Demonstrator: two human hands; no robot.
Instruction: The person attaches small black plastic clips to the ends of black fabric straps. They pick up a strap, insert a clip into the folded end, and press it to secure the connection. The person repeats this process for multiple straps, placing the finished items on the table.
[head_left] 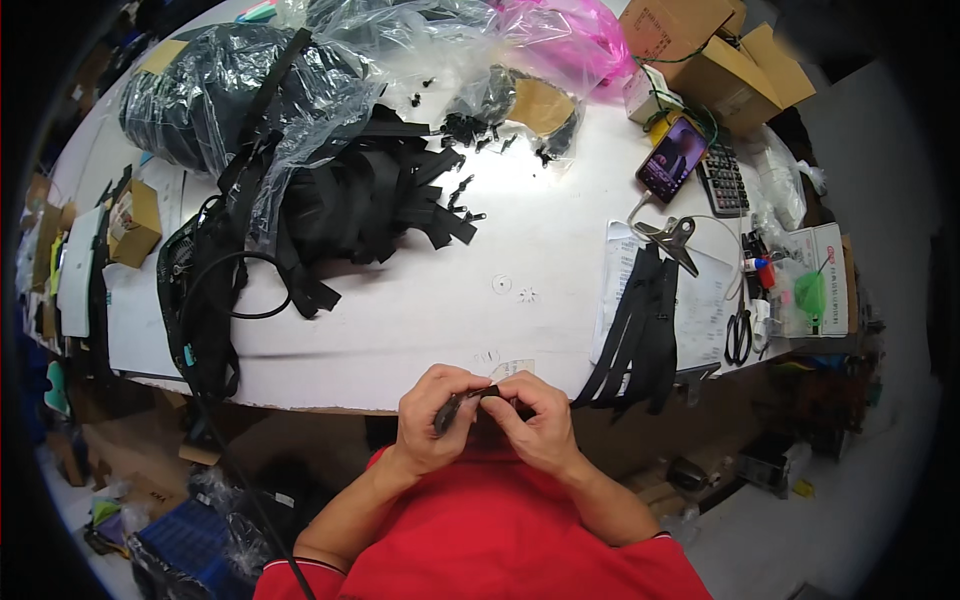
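Note:
My left hand and my right hand meet at the table's near edge, in front of my red shirt. Pinched between the fingers of both is a black zipper tape, mostly hidden by them. To the right, several black zipper strips hang partly over the edge, lying across white papers. A big heap of black zipper strips fills the left of the table. Small black zipper sliders lie scattered at its far side.
Clear plastic bags with black contents and a pink bag stand at the back. On the right are a phone, a calculator, a large metal clip, scissors and cardboard boxes. A black cable hangs at left.

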